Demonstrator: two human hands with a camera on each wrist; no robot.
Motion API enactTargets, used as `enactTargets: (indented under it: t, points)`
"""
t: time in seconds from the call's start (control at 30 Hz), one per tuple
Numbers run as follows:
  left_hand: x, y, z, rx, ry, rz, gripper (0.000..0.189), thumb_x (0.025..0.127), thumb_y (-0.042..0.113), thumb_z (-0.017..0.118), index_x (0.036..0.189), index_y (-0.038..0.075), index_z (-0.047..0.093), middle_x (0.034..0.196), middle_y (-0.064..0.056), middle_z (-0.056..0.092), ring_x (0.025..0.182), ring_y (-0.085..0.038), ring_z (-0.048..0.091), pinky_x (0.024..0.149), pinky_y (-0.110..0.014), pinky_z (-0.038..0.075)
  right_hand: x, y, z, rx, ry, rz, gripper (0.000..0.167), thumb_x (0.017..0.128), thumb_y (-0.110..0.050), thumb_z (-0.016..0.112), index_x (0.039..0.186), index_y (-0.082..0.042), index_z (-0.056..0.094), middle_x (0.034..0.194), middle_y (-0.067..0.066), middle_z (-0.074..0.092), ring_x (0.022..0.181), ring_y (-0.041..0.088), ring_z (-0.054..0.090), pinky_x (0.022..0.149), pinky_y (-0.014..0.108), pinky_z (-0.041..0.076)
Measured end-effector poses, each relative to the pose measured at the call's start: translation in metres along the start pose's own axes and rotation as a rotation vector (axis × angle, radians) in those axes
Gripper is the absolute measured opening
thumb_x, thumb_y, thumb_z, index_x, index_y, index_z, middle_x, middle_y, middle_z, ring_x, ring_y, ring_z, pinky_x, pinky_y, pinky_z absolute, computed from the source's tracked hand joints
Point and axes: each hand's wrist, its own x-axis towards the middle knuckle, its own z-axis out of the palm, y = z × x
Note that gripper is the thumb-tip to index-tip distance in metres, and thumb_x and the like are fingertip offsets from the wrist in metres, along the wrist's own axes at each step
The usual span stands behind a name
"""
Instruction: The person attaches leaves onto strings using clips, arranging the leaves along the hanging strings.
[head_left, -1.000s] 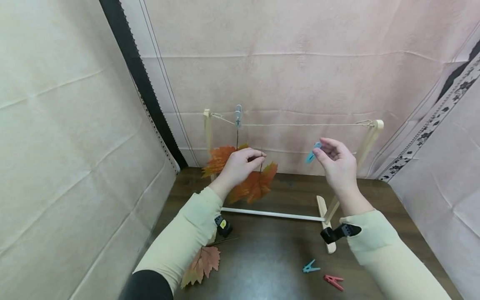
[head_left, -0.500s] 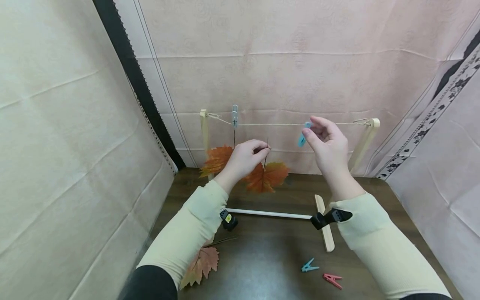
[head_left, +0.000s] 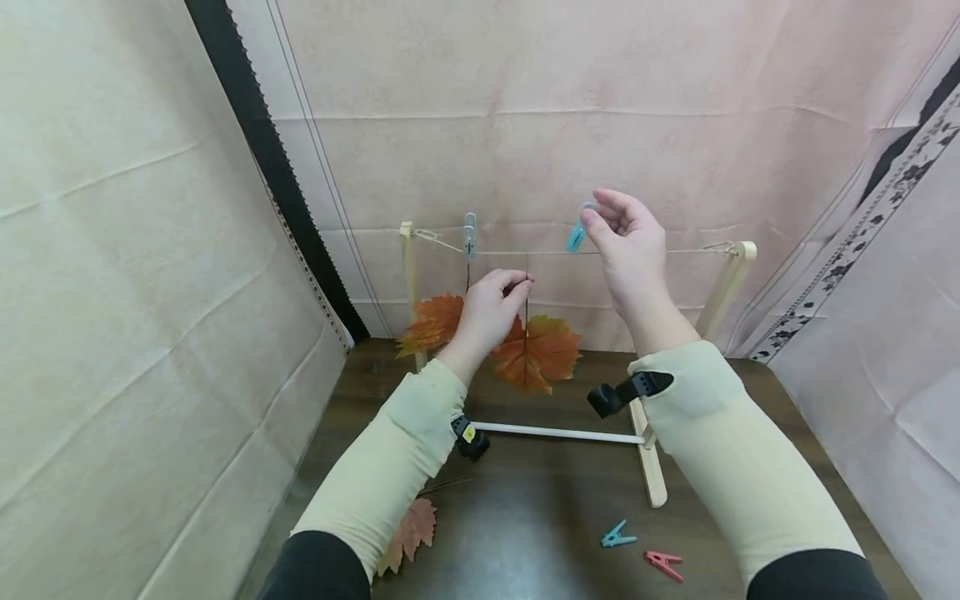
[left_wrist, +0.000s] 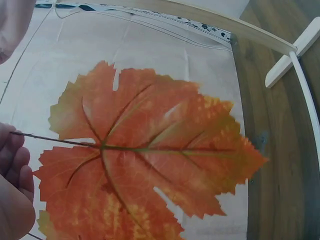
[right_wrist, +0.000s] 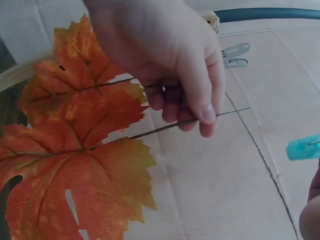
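My left hand pinches the thin stem of an orange maple-like leaf between thumb and fingertips. The leaf hangs below the hand, and its stem tip reaches the string in the right wrist view. To the right and a little higher, my right hand holds a blue clothespin by one end, its other end close to the string. Another orange leaf hangs at the left from a pale blue clothespin on the string, partly hidden behind the left hand.
A wooden post carries the string's right end; a white rod joins the stand's feet. On the dark table lie a blue clothespin, a red clothespin and a reddish leaf partly under the left sleeve. Cloth walls surround the table.
My right hand has moved left and up with the blue clothespin, from below the string to its level. The left hand has raised its leaf so the stem tip meets the string.
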Motion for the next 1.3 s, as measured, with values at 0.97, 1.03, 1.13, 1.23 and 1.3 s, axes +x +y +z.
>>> enactTargets:
  t: [0.97, 1.03, 1.13, 1.23, 1.3]
  points:
    - [0.012, -0.006, 0.007, -0.042, -0.039, -0.065, 0.026, 0.095, 0.029, 0.057, 0.111, 0.014, 0.07, 0.105, 0.001, 0.063, 0.098, -0.014, 0.057, 0.084, -0.028, 0.047, 0.017, 0.008, 0.03, -0.225, -0.159, 0.077, 0.017, 0.089, -0.015, 0.064, 0.103, -0.006, 0.061, 0.093, 0.001, 0.057, 0.089, 0.013, 0.051, 0.078, 0.025, 0.042]
    - [0.012, -0.005, 0.006, -0.044, -0.038, -0.075, 0.026, 0.095, 0.03, 0.057, 0.111, 0.015, 0.07, 0.105, 0.002, 0.063, 0.098, -0.013, 0.057, 0.084, -0.028, 0.047, 0.018, 0.01, 0.031, -0.215, -0.167, 0.074, 0.012, 0.089, -0.012, 0.065, 0.098, -0.006, 0.06, 0.089, 0.0, 0.057, 0.086, 0.013, 0.052, 0.077, 0.025, 0.042]
    - [0.013, -0.002, 0.006, -0.035, -0.039, -0.059, 0.026, 0.095, 0.03, 0.057, 0.112, 0.015, 0.07, 0.106, 0.002, 0.063, 0.099, -0.013, 0.057, 0.084, -0.028, 0.047, 0.019, 0.013, 0.032, -0.214, -0.176, 0.061, 0.009, 0.088, -0.01, 0.065, 0.093, -0.007, 0.059, 0.085, 0.0, 0.057, 0.082, 0.013, 0.053, 0.076, 0.025, 0.043]
    - [0.013, 0.0, 0.006, -0.019, -0.043, -0.029, 0.026, 0.095, 0.028, 0.056, 0.112, 0.014, 0.07, 0.107, 0.001, 0.063, 0.099, -0.013, 0.057, 0.083, -0.027, 0.047, 0.019, 0.014, 0.032, -0.227, -0.186, 0.062, 0.008, 0.088, -0.01, 0.065, 0.091, -0.007, 0.059, 0.083, -0.001, 0.057, 0.079, 0.013, 0.054, 0.076, 0.025, 0.044]
    - [0.014, -0.001, 0.006, -0.02, -0.036, -0.019, 0.025, 0.095, 0.027, 0.056, 0.112, 0.013, 0.07, 0.106, 0.001, 0.063, 0.098, -0.013, 0.058, 0.083, -0.026, 0.047, 0.02, 0.014, 0.032, -0.241, -0.198, 0.069, 0.008, 0.088, -0.01, 0.065, 0.092, -0.006, 0.059, 0.083, -0.001, 0.058, 0.08, 0.013, 0.054, 0.076, 0.026, 0.044]
